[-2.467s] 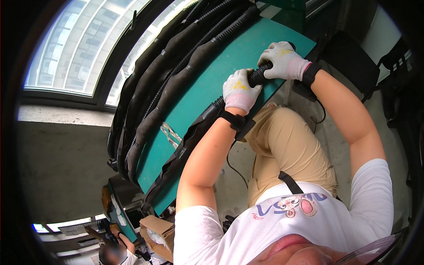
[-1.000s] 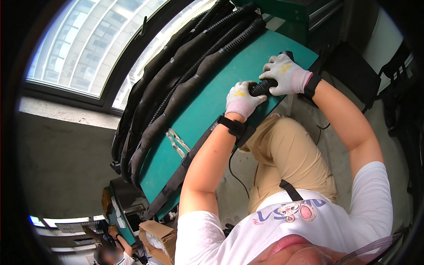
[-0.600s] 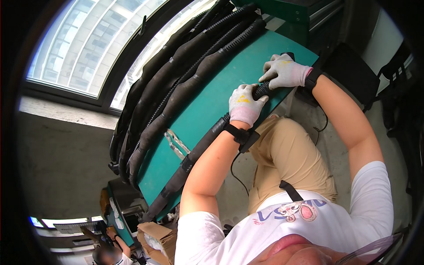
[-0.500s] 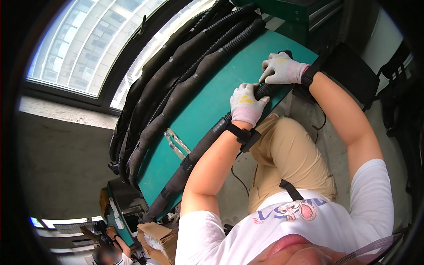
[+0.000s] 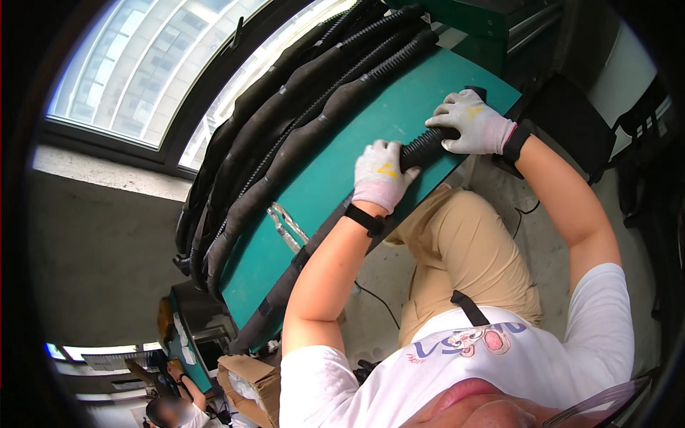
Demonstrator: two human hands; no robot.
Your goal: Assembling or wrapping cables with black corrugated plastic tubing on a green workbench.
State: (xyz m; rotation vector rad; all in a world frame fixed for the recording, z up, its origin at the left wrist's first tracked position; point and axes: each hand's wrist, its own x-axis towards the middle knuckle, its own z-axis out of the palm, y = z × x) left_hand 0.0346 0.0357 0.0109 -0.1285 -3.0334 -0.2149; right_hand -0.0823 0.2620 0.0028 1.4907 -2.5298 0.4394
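A long black corrugated hose runs along the near edge of the green tabletop. My left hand, in a pale work glove with a yellow mark, is closed around it. Farther right, my gloved right hand grips the same hose close to its dark end. Ribbed hose shows between the two hands. Left of my left hand, the hose continues in a smooth dark covering, partly hidden by my forearm. A silvery metal tool with two long arms lies on the table beside that stretch.
Several thick black hoses lie in a bundle along the table's far side, by the window. At lower left are an open cardboard box and another person at a second table. A black chair stands right.
My hands have moved apart along the hose, the left one leftward and the right one slightly rightward. More ribbed hose shows between them, and it lies farther over the tabletop.
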